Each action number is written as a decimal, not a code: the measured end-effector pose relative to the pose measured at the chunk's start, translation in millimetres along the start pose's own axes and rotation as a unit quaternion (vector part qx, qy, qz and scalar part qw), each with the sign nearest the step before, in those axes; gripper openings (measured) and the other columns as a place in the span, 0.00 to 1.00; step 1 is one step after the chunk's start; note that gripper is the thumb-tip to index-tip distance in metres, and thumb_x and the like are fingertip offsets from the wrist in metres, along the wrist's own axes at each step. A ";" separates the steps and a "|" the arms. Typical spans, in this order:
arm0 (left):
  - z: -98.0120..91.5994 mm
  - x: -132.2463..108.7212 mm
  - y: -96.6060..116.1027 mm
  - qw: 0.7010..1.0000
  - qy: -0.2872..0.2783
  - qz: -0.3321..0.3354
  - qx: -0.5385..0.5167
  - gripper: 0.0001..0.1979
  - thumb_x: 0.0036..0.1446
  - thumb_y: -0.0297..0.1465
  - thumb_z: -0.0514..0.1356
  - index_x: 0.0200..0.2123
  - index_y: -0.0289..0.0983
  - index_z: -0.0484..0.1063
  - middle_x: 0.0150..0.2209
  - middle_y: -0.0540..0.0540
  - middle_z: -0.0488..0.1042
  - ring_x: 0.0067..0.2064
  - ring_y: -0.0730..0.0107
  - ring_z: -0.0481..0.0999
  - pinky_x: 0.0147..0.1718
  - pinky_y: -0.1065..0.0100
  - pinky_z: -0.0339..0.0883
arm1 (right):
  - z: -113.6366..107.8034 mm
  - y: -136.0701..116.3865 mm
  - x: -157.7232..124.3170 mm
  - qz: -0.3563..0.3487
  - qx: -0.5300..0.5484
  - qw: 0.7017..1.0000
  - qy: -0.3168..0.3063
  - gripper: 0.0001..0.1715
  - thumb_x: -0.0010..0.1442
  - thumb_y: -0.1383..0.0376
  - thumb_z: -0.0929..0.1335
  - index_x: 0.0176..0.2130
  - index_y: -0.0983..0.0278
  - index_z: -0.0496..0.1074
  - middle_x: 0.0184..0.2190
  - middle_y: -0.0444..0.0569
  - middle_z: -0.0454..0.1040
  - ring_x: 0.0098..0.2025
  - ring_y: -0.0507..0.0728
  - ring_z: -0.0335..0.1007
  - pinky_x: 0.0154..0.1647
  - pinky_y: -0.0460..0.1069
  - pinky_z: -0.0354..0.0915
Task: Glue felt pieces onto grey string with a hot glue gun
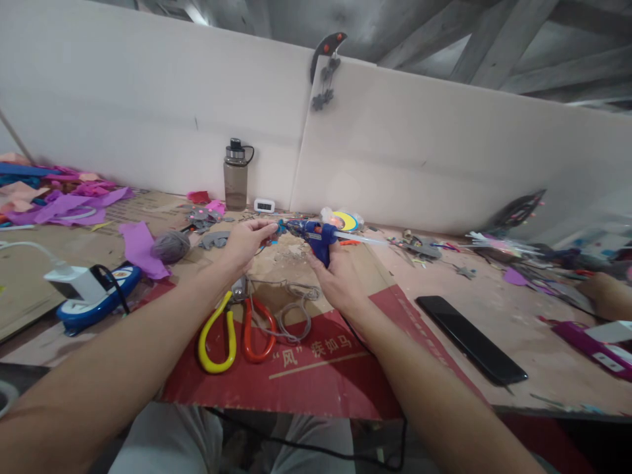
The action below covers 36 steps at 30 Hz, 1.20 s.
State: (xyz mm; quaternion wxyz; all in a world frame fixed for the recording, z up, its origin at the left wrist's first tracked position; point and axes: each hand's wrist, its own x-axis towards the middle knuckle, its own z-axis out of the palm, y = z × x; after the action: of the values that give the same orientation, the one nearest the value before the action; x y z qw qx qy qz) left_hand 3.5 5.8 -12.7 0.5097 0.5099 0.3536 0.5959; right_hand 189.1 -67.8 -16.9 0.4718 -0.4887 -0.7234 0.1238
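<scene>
A blue glue gun (320,249) with a long clear glue stick (363,238) out of its back is gripped by my right hand (340,273), its nozzle pointing left. My left hand (251,240) pinches a small blue piece (281,227) right at the nozzle; its exact kind is too small to make out. Below my hands lie scissors (237,329) with one yellow and one red handle, beside a loose tangle of grey yarn (296,313). Both rest on a red and brown cardboard sheet (340,375).
A black phone (471,339) lies to the right. Left are a blue power strip (101,299), a grey yarn ball (170,245) and purple felt scraps (64,207). A water bottle (236,178) and small white clock (264,205) stand behind. Another person's hand (605,295) is at far right.
</scene>
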 end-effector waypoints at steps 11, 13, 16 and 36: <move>2.2 -2.4 2.9 1.000 0.006 0.001 0.001 0.10 0.39 0.33 0.68 0.26 0.34 0.75 0.23 0.48 0.73 0.25 0.77 0.69 0.25 0.73 0.59 | -0.5 0.7 0.7 0.004 -0.004 1.000 -0.004 0.24 0.59 0.59 0.62 0.53 0.63 0.61 0.39 0.54 0.73 0.38 0.60 0.68 0.41 0.56 0.64; 2.3 -2.7 4.2 1.000 0.011 -0.002 0.000 0.10 0.39 0.33 0.68 0.25 0.33 0.75 0.23 0.47 0.73 0.25 0.77 0.69 0.25 0.73 0.59 | -1.0 -0.9 0.7 0.001 -0.003 1.000 -0.004 0.23 0.58 0.60 0.62 0.53 0.63 0.61 0.39 0.54 0.73 0.37 0.60 0.68 0.41 0.55 0.64; 1.8 -2.3 3.9 1.000 0.006 -0.001 0.003 0.10 0.39 0.34 0.68 0.26 0.33 0.76 0.25 0.47 0.74 0.26 0.76 0.69 0.26 0.72 0.60 | -1.0 -2.0 0.8 0.000 -0.003 1.000 0.003 0.22 0.58 0.60 0.62 0.52 0.63 0.62 0.39 0.53 0.73 0.37 0.59 0.68 0.41 0.55 0.63; -3.3 -0.6 3.1 0.996 0.064 -0.040 -0.039 0.11 0.39 0.33 0.67 0.27 0.34 0.72 0.23 0.48 0.73 0.26 0.76 0.71 0.24 0.74 0.61 | -3.1 13.9 6.8 0.090 0.202 0.975 0.005 0.15 0.56 0.57 0.62 0.41 0.62 0.65 0.32 0.47 0.74 0.25 0.52 0.65 0.29 0.50 0.64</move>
State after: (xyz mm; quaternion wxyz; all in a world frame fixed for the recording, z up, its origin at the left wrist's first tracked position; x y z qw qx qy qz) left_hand -0.5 4.9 -10.6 0.5291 0.4363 0.3816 0.6198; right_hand 199.3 -56.2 -20.4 0.5511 -0.4469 -0.6342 0.3073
